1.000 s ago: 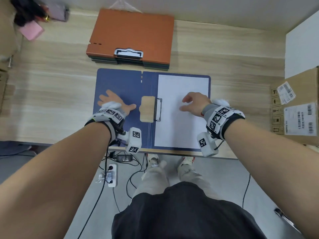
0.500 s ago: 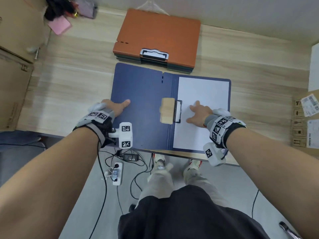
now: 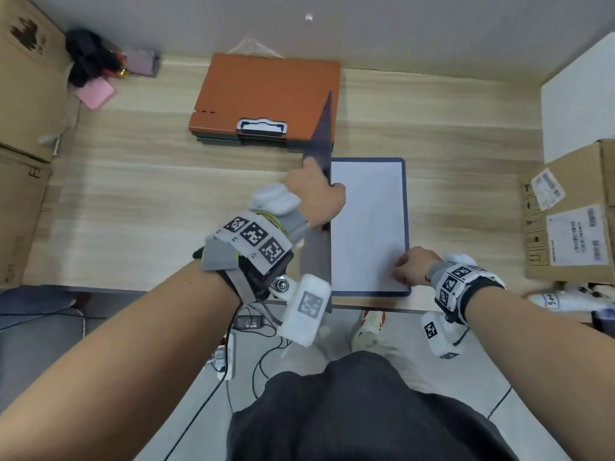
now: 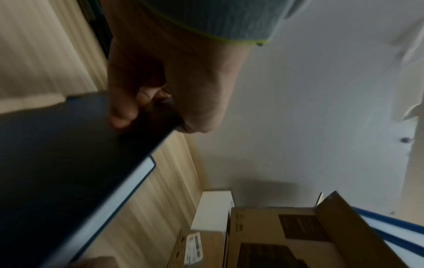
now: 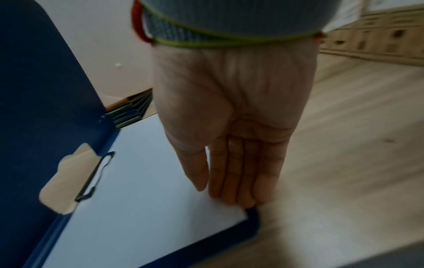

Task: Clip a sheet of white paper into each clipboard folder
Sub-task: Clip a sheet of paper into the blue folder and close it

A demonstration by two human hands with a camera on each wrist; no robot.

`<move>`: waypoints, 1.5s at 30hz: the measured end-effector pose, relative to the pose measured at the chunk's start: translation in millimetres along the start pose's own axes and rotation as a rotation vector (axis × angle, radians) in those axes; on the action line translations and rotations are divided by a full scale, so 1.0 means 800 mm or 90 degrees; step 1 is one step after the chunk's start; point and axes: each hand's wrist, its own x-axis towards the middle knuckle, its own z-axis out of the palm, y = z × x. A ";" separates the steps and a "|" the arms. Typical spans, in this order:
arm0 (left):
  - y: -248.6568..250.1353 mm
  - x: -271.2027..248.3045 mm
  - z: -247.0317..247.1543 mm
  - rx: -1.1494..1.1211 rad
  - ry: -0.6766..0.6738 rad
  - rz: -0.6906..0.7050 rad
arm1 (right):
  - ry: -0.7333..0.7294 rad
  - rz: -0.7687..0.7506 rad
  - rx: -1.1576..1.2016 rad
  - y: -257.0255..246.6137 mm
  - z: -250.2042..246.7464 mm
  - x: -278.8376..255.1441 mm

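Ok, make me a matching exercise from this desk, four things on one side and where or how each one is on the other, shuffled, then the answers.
1. left hand
2. right hand
3. white paper
4. orange folder

A. tops the stack at the desk's far side
B. lies under the blue folder's clip
C. grips the raised blue cover
D. fingers straight on the paper's near corner

Pairs: 1-C, 2-D, 3-B, 4-A

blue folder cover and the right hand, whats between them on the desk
In the head view, only the clipped white sheet lies between the raised cover, gripped by the left hand, and the right hand.
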 end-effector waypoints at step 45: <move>0.013 0.047 0.160 -0.217 -0.096 -0.167 | 0.030 0.013 -0.173 0.112 -0.062 0.056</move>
